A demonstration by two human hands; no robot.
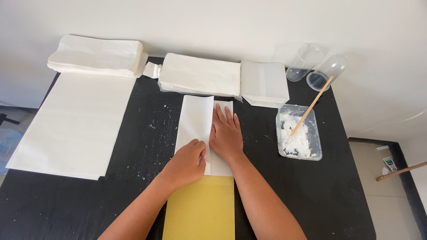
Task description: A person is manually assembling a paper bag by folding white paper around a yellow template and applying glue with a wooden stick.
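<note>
Both hands rest on a folded white paper sheet (195,122) in the middle of the black table (275,186). The left hand (187,163) is curled, its fingertips pressing the folded flap's edge; whether it pinches the paper cannot be told. The right hand (226,135) lies flat just beside it, fingers spread lightly, holding the sheet down and covering part of it. A yellow board (200,209) lies under the wrists, its near end cut off by the frame. Right of the right hand stands a clear tub of white paste (300,133) with a wooden stick (311,106) in it. Beyond the fingers lie stacks of white paper bags (200,75); well left of the left hand lies a large white sheet (75,124).
</note>
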